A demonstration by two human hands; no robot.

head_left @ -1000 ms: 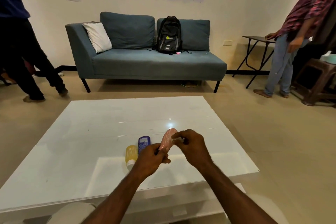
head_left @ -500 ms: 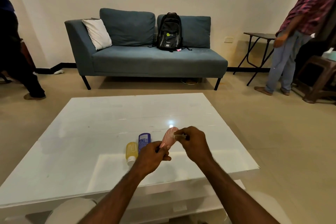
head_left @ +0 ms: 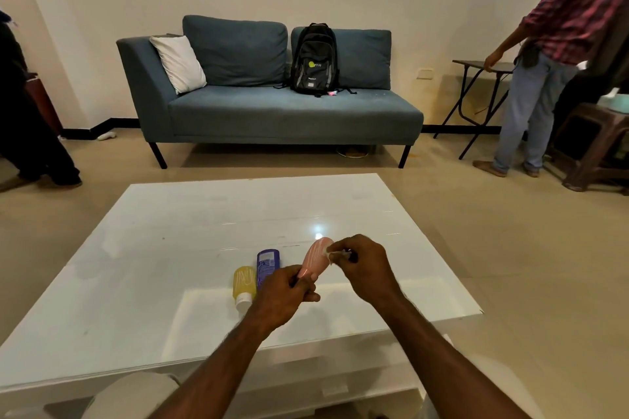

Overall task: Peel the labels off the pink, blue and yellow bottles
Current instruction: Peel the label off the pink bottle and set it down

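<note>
At the far left we see a person in dark clothes point(head_left: 30, 133) standing at the frame edge. Behind the table sits a blue sofa point(head_left: 272, 105) with a white pillow point(head_left: 178, 63) and a black backpack point(head_left: 315, 59) on it.

On the white table point(head_left: 153, 248) the yellow bottle point(head_left: 244, 284) lies flat with its white cap toward us, and the blue bottle point(head_left: 267, 264) lies just beside it on the right, touching or nearly so. Both are clear of our fingers, though the left hand hides the near end of the blue one.

Our left hand point(head_left: 284, 298) is clenched around the lower, near end of the pink bottle point(head_left: 316, 260), which we hold above the table, tilted up and away to the right. Its upper half stands free between the two hands.

Our right hand point(head_left: 366, 269) meets the bottle's upper right side, its thumb and forefinger pinched on a small pale strip, which appears to be the label point(head_left: 332, 252) lifting from the bottle, though it is too small to be sure. The other fingers curl in toward the palm.

At the far right a person in a plaid shirt point(head_left: 558, 54) and jeans stands with a hand on a folding table point(head_left: 483, 66), next to a brown stool point(head_left: 595, 146).
</note>
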